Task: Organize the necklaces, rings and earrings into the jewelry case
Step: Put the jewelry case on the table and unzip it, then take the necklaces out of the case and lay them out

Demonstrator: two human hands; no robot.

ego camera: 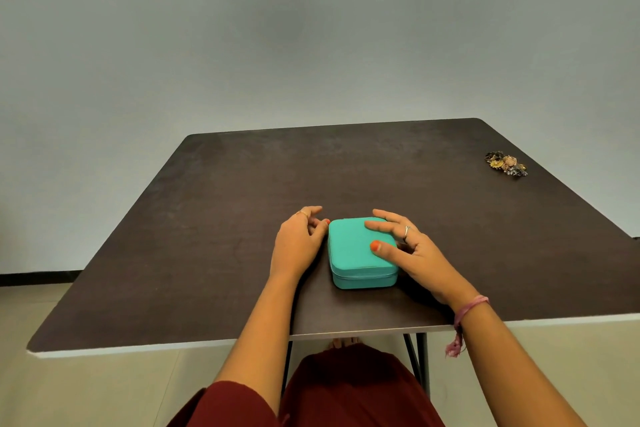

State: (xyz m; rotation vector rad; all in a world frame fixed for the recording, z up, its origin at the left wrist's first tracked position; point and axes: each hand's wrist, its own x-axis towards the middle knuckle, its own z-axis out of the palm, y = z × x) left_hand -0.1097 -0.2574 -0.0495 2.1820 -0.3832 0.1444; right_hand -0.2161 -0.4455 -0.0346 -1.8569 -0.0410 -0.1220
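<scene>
Counts on the table (207, 253)
One case (356, 253), one jewelry pile (506, 164), two hands: left (298, 243), right (412, 250).

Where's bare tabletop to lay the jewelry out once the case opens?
Free: the left half of the table, left of the left hand, and the wide far strip between the teal case and the back edge. Also the stretch from the right hand to the jewelry pile. Crowded: the near centre, where both hands flank the closed case.
</scene>
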